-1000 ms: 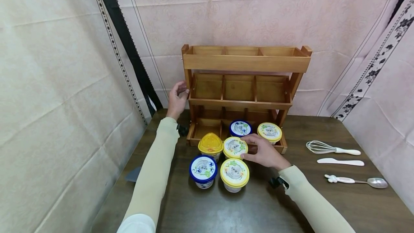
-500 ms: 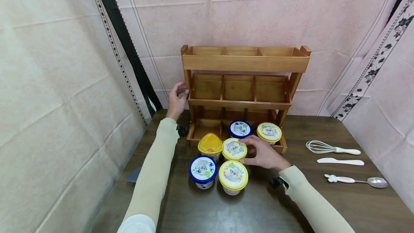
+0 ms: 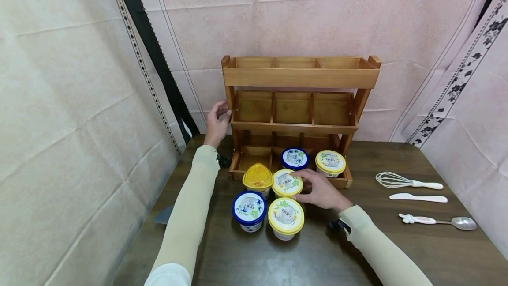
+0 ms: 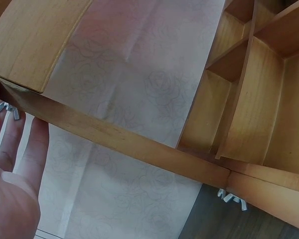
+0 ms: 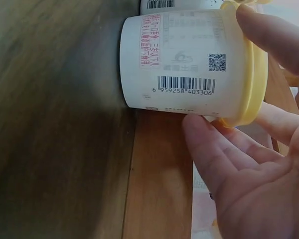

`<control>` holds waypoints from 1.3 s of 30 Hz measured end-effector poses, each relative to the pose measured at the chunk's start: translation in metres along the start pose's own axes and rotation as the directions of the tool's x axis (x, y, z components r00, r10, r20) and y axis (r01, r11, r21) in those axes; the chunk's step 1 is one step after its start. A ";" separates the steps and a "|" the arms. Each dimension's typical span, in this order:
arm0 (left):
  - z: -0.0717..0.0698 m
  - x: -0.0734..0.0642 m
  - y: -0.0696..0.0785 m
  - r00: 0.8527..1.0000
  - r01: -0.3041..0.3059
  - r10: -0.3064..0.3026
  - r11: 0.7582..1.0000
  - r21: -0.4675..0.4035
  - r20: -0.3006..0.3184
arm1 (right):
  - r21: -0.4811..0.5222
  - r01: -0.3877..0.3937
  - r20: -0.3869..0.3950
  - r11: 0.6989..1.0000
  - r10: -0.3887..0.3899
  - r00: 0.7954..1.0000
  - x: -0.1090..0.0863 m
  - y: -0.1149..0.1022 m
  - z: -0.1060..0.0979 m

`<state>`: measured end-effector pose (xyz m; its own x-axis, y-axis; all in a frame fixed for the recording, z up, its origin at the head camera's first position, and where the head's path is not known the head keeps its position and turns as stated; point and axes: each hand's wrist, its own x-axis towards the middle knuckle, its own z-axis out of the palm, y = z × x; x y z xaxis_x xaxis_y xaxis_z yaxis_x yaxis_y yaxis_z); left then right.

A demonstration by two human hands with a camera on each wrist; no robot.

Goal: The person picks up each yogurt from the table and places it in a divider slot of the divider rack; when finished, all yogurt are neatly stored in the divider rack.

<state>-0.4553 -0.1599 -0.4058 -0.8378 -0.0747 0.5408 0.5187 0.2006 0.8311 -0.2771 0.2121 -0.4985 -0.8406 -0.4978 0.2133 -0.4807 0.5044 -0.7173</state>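
Note:
My right hand (image 3: 320, 189) pinches a yellow-lidded cup (image 3: 287, 182) standing on the table before the wooden rack (image 3: 301, 78). In the right wrist view, the thumb is at the lid's rim and a fingertip touches the white wall of the yellow-lidded cup (image 5: 182, 64). My left hand (image 3: 217, 123) is at the rack's left side; in the left wrist view its fairly straight fingers (image 4: 36, 154) touch the side post by a wing nut (image 4: 9, 108). Around the pinched cup stand a domed yellow-lidded cup (image 3: 258, 176), a blue-lidded cup (image 3: 249, 207) and another yellow-lidded cup (image 3: 285, 216).
The rack's bottom tier holds a blue-lidded cup (image 3: 295, 157) and a yellow-lidded cup (image 3: 330, 161). At the right of the table (image 3: 341, 250) lie a whisk (image 3: 397, 181), a white knife (image 3: 418, 198) and a spoon (image 3: 436, 220). Cloth (image 3: 309, 21) hangs behind the rack.
My right hand and its pinched cup have shifted slightly left. The front yellow-lidded cup has moved a little left and nearer. My left hand has stayed at the rack's side.

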 end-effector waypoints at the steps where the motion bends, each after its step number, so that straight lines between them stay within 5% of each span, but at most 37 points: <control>1: 0.000 0.000 0.000 1.000 0.000 0.000 1.000 -0.001 -0.001 | -0.001 -0.001 -0.005 1.000 0.000 1.000 -0.001 0.000 0.000; 15: 0.001 0.001 -0.001 1.000 0.018 -0.018 1.000 -0.007 -0.010 | 0.000 -0.045 -0.060 0.999 0.045 0.997 -0.006 -0.012 -0.010; 24: 0.004 0.000 0.004 1.000 0.024 -0.024 1.000 -0.008 -0.017 | 0.039 -0.004 -0.120 0.999 0.009 0.993 -0.010 -0.018 -0.023; 39: 0.002 0.001 -0.001 1.000 -0.012 0.011 1.000 -0.022 -0.014 | 0.044 0.062 -0.198 0.997 -0.052 0.979 0.015 -0.040 -0.039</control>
<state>-0.4568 -0.1586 -0.4061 -0.8295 -0.0857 0.5519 0.5320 0.1800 0.8274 -0.2804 0.2118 -0.4406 -0.8470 -0.3740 0.3778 -0.5207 0.4405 -0.7313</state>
